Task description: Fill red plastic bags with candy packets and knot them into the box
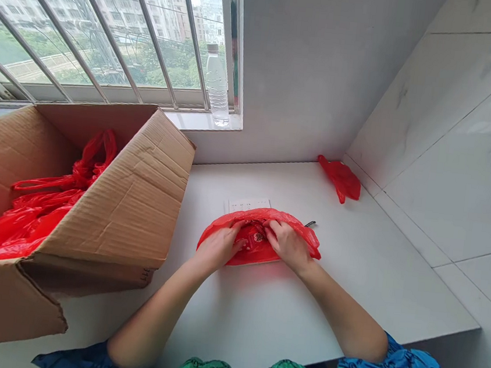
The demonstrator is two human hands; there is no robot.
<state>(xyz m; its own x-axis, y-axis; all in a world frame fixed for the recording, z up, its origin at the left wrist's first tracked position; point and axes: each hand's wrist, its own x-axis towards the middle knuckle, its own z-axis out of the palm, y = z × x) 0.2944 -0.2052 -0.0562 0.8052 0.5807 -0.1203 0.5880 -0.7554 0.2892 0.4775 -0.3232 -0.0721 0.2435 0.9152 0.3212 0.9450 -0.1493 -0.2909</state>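
Note:
A red plastic bag (264,214) lies on the white counter in front of me, its mouth spread wide. Inside it is a red packet (256,236) with a pale round mark. My left hand (220,244) reaches into the left side of the bag, its fingers bent at the edge of the red contents. On the right, my right hand (287,244) is also inside the mouth, with fingertips close to the packet. Both hands have curled fingers against red plastic; exactly what each one pinches is hidden.
A large open cardboard box (135,190) holding red bags (45,212) stands at the left. Another red bag (342,179) lies at the back right. A clear bottle (217,87) is on the window sill. Behind the bag is a white socket panel (249,205).

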